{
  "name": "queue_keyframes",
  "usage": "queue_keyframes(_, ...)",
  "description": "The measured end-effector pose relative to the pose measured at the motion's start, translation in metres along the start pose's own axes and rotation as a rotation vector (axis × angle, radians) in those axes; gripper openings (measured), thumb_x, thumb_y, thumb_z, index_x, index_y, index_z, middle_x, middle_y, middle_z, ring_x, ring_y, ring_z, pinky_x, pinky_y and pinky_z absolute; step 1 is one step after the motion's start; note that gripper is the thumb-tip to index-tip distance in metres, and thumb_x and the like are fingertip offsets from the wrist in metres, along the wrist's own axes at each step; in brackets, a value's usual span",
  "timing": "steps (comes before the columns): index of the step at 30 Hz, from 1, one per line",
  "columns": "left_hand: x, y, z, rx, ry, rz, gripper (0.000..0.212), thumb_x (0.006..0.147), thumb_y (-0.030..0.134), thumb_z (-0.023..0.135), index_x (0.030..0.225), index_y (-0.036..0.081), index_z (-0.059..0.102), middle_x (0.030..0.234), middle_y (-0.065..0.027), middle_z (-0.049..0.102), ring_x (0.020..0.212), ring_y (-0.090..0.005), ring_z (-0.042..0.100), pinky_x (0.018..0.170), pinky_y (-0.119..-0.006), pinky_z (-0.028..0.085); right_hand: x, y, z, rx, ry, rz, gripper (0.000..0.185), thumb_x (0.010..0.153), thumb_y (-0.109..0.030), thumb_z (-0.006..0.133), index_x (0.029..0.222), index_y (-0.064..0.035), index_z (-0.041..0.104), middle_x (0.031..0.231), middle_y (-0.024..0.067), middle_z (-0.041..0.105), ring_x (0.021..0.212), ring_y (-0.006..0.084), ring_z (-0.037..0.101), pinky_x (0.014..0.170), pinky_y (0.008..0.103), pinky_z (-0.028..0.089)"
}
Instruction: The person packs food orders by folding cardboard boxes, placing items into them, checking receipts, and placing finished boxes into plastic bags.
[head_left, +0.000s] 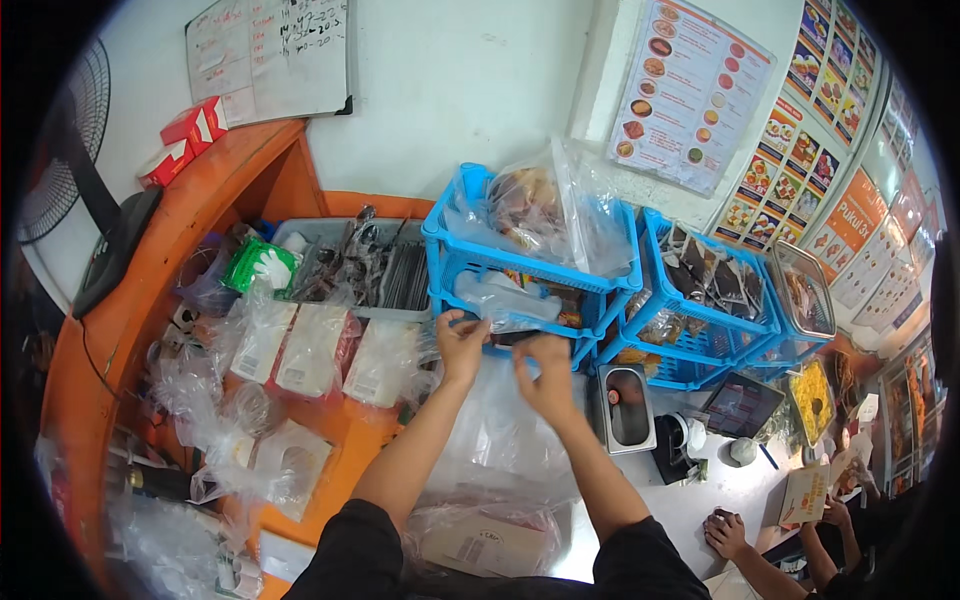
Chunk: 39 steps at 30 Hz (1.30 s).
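My left hand (459, 354) is raised at the front of a blue plastic tiered rack (529, 266), its thumb and fingers bent close together beside a translucent plastic bag (510, 304) on the rack's lower tier. Whether the fingertips pinch the bag's edge is unclear. My right hand (549, 379), blurred by motion, is before the same rack with its fingers pointing down and inward. Beneath both hands lies a pile of clear plastic bags (502, 442). Closer to my body, a plastic-wrapped pack (484, 544) bears writing. The rack's top tier holds a large clear bag with contents (529, 206).
On the left are white packs in plastic (311, 349) and a grey cutlery tray (409, 281). A second blue rack (697, 311) with sachets, a metal container (628, 420) and a tablet (742, 403) stand right. Another person's hand (725, 529) rests on the white counter (667, 510).
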<state>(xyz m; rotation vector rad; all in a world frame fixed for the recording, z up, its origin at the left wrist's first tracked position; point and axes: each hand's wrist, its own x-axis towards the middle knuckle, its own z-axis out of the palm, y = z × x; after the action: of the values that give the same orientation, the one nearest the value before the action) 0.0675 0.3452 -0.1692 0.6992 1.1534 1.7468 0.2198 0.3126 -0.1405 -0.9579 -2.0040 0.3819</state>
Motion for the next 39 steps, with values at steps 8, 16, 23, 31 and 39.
queue_keyframes(8,-0.039,0.029,-0.029,0.080,-0.116,0.112,0.038,0.077,0.000,0.063,0.108,0.002,0.040,0.075,-0.0057,0.058,0.065,-0.0119,0.055,0.060,-0.023,0.044,0.073,0.043,-0.002,-0.505,-0.144,0.372,0.035,0.085,-0.034,0.050,0.100,-0.0032,0.060,0.120,0.0210,0.050,0.111,0.0375,0.044,0.094,0.0540,0.030)
queue_keyframes(16,-0.153,0.148,-0.075,0.331,-0.384,0.209,0.010,0.074,-0.005,0.054,0.080,0.002,0.054,0.069,0.0035,0.050,0.064,-0.0044,0.048,0.055,-0.019,0.039,-0.022,-0.099,-0.039,0.378,-0.361,-0.143,0.029,0.075,-0.015,0.069,0.098,-0.0072,0.054,0.137,0.0133,0.038,0.133,0.0347,0.020,0.108,0.0460,0.014)
queue_keyframes(23,-0.211,0.088,-0.085,0.984,-0.755,0.678,0.026,0.071,0.011,0.068,0.092,0.007,0.054,0.092,-0.0094,0.057,0.076,-0.0264,0.060,0.068,-0.037,0.048,-0.109,-0.116,-0.056,1.373,0.010,0.684,0.018,0.087,-0.016,0.052,0.102,-0.0105,0.042,0.090,0.0084,0.058,0.073,0.0220,0.055,0.074,0.0366,0.045)
queue_keyframes(31,-0.200,0.081,-0.091,1.153,-0.655,-0.047,0.038,0.067,0.011,0.069,0.100,0.011,0.051,0.112,-0.0145,0.052,0.106,-0.0293,0.047,0.084,-0.039,0.039,-0.193,-0.077,0.031,0.445,-0.582,0.379,0.016,0.080,-0.015,0.048,0.089,-0.0025,0.053,0.085,0.0128,0.059,0.080,0.0272,0.055,0.074,0.0371,0.045)
queue_keyframes(39,-0.263,0.071,-0.116,1.833,-1.197,0.430,0.090,0.041,0.030,0.086,0.115,-0.002,0.046,0.113,-0.0123,0.046,0.113,-0.0295,0.038,0.095,-0.037,0.030,-0.171,-0.078,0.019,0.143,-0.897,0.331,0.044,0.088,-0.038,0.040,0.097,0.0006,0.061,0.109,0.0222,0.057,0.102,0.0377,0.053,0.089,0.0419,0.040)
